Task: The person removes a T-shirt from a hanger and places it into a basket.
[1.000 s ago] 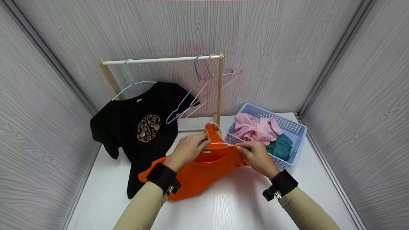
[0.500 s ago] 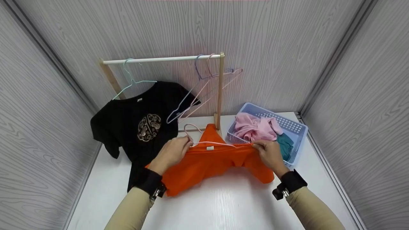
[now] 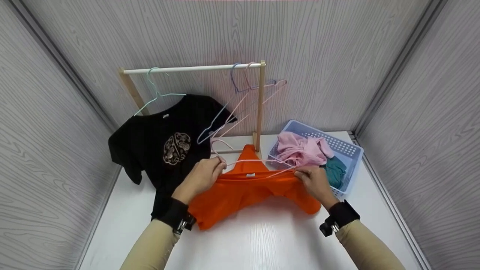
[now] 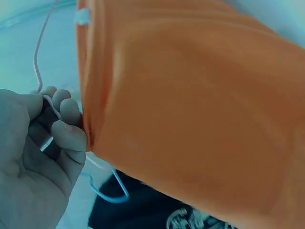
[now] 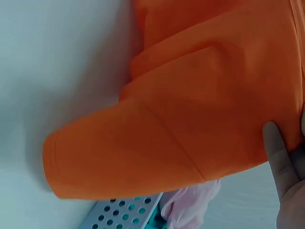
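Observation:
An orange T-shirt (image 3: 255,191) is stretched between both hands above the white table, its neckline with a white label uppermost. My left hand (image 3: 200,178) grips the neck of a pink wire hanger (image 3: 249,161) and the left side of the collar. In the left wrist view, the hanger wire runs through the curled fingers (image 4: 69,112) beside the orange cloth. My right hand (image 3: 315,183) pinches the shirt's right shoulder. One end of the hanger sticks out above the neckline, close to the right fingertips; whether it touches them I cannot tell.
A wooden rack with a white rod (image 3: 187,69) stands behind. On it hang a black T-shirt (image 3: 150,146) on a mint hanger (image 3: 157,93), plus bare blue and pink hangers (image 3: 237,108). A blue basket (image 3: 347,150) at right holds pink (image 3: 302,148) and green cloth (image 3: 335,172).
The hands have moved apart, spreading the shirt's collar wide between them. The hanger shifted left with the left hand, and its right end has risen above the neckline.

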A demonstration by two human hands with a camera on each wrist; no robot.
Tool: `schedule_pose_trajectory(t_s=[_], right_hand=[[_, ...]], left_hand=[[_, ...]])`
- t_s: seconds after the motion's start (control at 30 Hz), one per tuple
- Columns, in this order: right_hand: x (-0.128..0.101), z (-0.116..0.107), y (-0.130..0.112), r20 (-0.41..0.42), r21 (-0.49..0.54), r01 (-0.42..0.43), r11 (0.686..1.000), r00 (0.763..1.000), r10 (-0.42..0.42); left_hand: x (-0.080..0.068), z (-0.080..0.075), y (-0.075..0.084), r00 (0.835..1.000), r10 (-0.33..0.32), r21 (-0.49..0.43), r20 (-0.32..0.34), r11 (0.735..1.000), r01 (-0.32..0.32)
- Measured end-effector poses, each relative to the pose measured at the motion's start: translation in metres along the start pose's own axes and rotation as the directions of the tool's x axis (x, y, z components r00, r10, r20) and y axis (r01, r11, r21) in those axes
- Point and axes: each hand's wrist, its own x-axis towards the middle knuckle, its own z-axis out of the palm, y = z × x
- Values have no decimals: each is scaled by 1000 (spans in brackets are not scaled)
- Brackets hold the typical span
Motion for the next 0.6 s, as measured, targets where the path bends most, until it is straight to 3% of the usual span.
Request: schedule_pose_trajectory(t_s=[0.23, 0.43, 0.6], right_hand=[[0, 25, -21, 188, 164, -81, 983, 981, 49], [-2, 55, -40, 301, 242, -55, 969, 953, -21], [-7, 80, -60, 415, 286, -19, 958, 903, -107]], left_hand=[[9, 7, 24, 993, -95, -95, 64, 990, 100], [25, 17, 38, 997, -54, -86, 60, 995, 60], [38, 24, 45, 994, -27, -134, 105, 990, 41]])
